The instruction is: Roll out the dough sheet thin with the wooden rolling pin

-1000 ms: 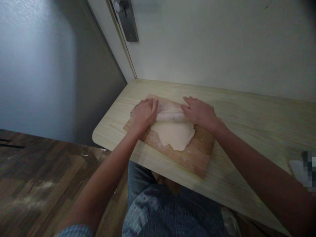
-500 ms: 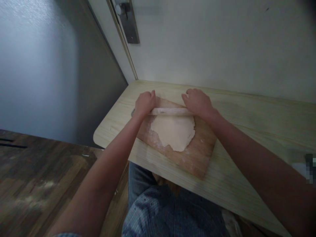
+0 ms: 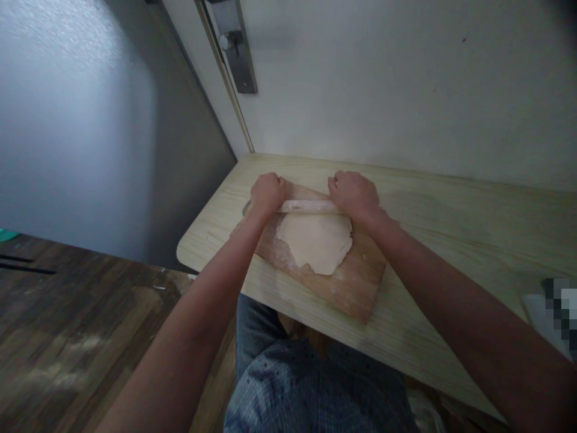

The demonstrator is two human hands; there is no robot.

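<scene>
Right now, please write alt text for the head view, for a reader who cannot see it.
A person's left hand and right hand are on a pale rolling pin at the far edge of a ragged, flat sheet of dough. The dough lies on a wooden board on a pale table, before a white panel with a metal lock plate.

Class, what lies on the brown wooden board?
Flat, pale dough and a whitish, cylindrical rolling pin. The left hand and right hand hide its ends; dough covers the board beneath.
</scene>
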